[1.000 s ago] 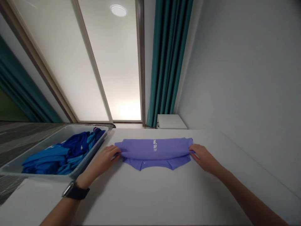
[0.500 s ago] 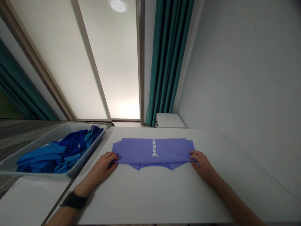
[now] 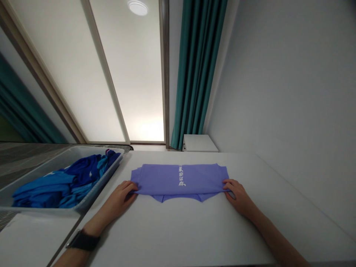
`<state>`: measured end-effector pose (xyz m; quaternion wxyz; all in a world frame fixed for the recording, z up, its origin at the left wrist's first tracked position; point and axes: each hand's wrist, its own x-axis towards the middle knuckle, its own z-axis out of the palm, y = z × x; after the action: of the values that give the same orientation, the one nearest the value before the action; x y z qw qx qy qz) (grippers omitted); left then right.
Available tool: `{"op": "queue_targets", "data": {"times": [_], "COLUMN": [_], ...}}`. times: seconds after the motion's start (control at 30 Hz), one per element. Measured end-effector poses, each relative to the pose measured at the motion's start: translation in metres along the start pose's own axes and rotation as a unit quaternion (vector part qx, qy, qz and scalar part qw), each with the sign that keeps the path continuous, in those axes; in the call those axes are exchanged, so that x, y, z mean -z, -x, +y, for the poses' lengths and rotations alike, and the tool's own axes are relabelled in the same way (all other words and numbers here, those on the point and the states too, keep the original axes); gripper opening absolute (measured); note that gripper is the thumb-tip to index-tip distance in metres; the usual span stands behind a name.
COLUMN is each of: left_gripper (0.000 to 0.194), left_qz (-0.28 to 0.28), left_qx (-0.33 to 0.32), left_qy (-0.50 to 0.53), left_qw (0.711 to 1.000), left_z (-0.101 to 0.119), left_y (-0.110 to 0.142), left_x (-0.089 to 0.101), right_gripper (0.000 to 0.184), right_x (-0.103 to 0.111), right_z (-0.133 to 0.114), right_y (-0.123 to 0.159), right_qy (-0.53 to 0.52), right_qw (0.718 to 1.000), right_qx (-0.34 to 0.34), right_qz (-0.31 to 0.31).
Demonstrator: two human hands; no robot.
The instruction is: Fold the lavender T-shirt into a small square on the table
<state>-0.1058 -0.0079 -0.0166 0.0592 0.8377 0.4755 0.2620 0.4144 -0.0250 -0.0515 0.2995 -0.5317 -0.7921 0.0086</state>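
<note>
Lavender polo shirt [image 3: 180, 185] lay folded crosswise on the white table [image 3: 178, 233], toward the table's far side, with a column of white characters [image 3: 181, 175] printed down the middle of its top layer. A lower layer with a pointed, scalloped edge [image 3: 180, 198] stuck out along the fold's near side. The hands sat well apart, one at each end of the shirt. The left hand [image 3: 119, 194], with a black-strapped wristwatch [image 3: 83, 241] on its wrist, lay nearly flat, its fingers against the shirt's left end. The right hand [image 3: 239, 196] rested at the right end, its fingertips [image 3: 226, 184] on the folded edge. Whether either hand pinched the cloth or only pressed on it could not be told. Just left of the shirt, a gray plastic tray [image 3: 83, 147] held a heap of blue garments [image 3: 63, 185]. Beyond the table stood a small white cabinet [image 3: 200, 143], beside a teal curtain [image 3: 198, 74] and a frosted glass panel [image 3: 128, 74].
</note>
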Motion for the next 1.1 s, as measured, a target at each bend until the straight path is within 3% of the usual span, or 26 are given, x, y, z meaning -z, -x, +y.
{"op": "queue_targets", "data": {"times": [0.3, 0.5, 0.67, 0.83, 0.93, 1.1], "left_gripper": [0.016, 0.018, 0.023, 0.028, 0.035, 0.047], "left_qz": [0.005, 0.022, -0.006, -0.012, -0.012, -0.08], "left_qx": [-0.016, -0.042, -0.048, -0.052, -0.067, -0.111], "left_qy": [-0.005, -0.038, -0.075, -0.126, -0.117, -0.077], "left_qw": [1.0, 0.998, 0.996, 0.991, 0.991, 0.988], "left_z": [-0.002, -0.01, -0.007, 0.012, 0.031, 0.071], "left_y": [0.001, 0.003, 0.004, 0.001, -0.009, -0.033], "left_x": [-0.001, -0.001, 0.006, 0.013, 0.005, -0.026], "right_gripper": [0.014, 0.015, 0.019, 0.026, 0.029, 0.037], "right_x": [-0.002, -0.002, -0.001, 0.007, 0.008, -0.008], "right_z": [0.0, 0.004, 0.002, -0.003, -0.016, -0.074], "right_y": [0.001, 0.003, 0.005, 0.003, -0.005, -0.03], "right_qy": [0.002, 0.008, 0.024, 0.044, 0.052, 0.051], "right_qw": [1.0, 0.998, 0.998, 0.997, 0.995, 0.994], "right_qx": [-0.007, 0.027, 0.046, 0.058, 0.075, 0.079], "right_qz": [0.0, 0.048, 0.027, 0.038, 0.039, -0.049]}}
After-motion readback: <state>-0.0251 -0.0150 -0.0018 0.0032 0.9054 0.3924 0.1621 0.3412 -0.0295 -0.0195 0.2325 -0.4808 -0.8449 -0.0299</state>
